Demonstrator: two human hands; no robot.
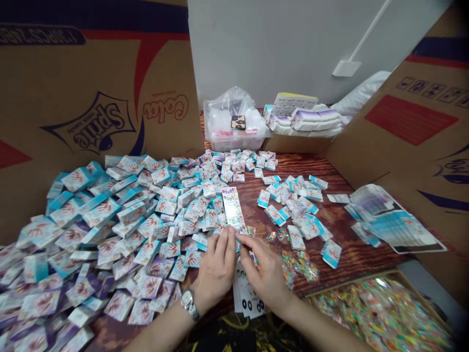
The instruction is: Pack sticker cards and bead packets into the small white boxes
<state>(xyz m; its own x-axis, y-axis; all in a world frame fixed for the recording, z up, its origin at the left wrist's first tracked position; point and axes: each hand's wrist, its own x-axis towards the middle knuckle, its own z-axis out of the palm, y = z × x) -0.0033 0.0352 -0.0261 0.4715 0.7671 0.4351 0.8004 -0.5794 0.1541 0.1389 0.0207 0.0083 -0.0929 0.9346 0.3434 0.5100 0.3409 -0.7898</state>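
A long printed card (233, 209) with coloured dots stands tilted over the table, its lower end pinched between the fingertips of my left hand (216, 268) and my right hand (266, 275). A wristwatch (189, 305) sits on my left wrist. Beside my left hand lies a large heap of small white-and-teal boxes (110, 230) printed with a hand design. A smaller scatter of those boxes (293, 208) lies to the right. Below my right hand lies a sheet with black rings (247, 298). Clear packets of colourful pieces (298, 268) lie to its right.
Flattened Sprite cartons (98, 122) wall the left and right of the reddish wood table (330, 244). A wooden tray of colourful packets (381, 313) sits at the front right. Printed sheets (392, 225) lie at right. A plastic bag in a bin (232, 122) and wrapped stacks (304, 120) stand behind.
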